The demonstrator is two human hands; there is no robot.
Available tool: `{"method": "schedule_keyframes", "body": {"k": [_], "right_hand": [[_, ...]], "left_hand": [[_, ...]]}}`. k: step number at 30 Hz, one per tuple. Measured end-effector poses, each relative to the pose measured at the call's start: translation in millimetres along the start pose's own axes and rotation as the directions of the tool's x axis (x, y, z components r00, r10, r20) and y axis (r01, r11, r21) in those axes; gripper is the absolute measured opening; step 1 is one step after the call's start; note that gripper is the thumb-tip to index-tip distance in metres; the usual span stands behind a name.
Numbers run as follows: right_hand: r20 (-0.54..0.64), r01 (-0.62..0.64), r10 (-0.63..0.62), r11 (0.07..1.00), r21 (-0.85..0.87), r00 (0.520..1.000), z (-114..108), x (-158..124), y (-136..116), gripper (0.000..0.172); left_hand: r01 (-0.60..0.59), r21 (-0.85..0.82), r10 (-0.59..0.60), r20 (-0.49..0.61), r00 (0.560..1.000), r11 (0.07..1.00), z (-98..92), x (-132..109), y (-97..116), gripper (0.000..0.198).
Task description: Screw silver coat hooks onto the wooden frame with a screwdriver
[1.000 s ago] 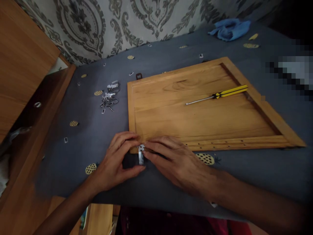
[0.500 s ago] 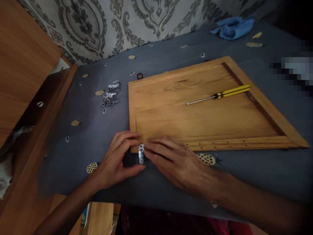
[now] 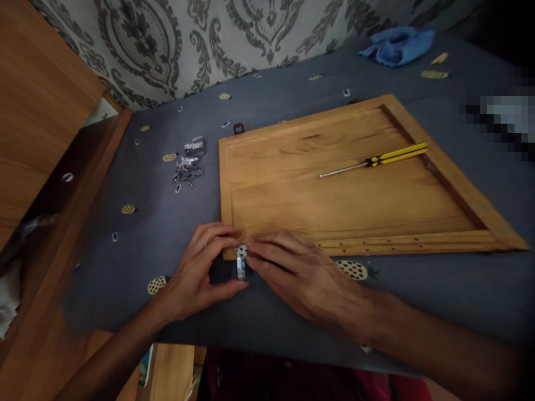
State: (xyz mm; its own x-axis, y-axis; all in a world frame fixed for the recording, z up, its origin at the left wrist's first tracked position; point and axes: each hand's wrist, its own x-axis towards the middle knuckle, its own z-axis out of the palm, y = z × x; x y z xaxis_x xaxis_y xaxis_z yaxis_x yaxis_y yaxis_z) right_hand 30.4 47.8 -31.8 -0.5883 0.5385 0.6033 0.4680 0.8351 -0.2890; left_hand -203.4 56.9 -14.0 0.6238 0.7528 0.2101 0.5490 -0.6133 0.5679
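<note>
A small shiny metal bracket (image 3: 241,262) with holes at its upper end and a bent strip below sits at the near left corner of a framed wooden panel (image 3: 288,161). My left hand (image 3: 204,270) curls round it, its thumb at the strip's lower end and its fingers by the panel's corner. From the other side my right hand (image 3: 307,278) is closed, fingertips pressed against the bracket's holed end. The right fingers hide part of the panel's near edge. A row of small dark holes runs along that edge, right of my hand.
On the panel lies a yellow and black screwdriver (image 3: 395,155). Several similar metal brackets and small pointed pieces form a pile (image 3: 189,165) to the left. A blue cloth (image 3: 398,47) rests at the back right. A wooden cabinet (image 3: 45,100) borders the left side.
Both hands and the bracket stay in almost the same place. The whole view has shifted very slightly; nothing has been let go or picked up.
</note>
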Motion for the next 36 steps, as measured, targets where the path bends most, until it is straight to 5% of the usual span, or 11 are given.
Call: {"method": "schedule_keyframes", "body": {"k": [36], "right_hand": [[0.069, 0.024, -0.024, 1.000, 0.007, 0.997, 0.3, -3.7, 1.0, 0.022]], "left_hand": [[0.006, -0.003, -0.006, 0.004, 1.000, 1.000, -0.7, 0.8, 0.9, 0.042]]}}
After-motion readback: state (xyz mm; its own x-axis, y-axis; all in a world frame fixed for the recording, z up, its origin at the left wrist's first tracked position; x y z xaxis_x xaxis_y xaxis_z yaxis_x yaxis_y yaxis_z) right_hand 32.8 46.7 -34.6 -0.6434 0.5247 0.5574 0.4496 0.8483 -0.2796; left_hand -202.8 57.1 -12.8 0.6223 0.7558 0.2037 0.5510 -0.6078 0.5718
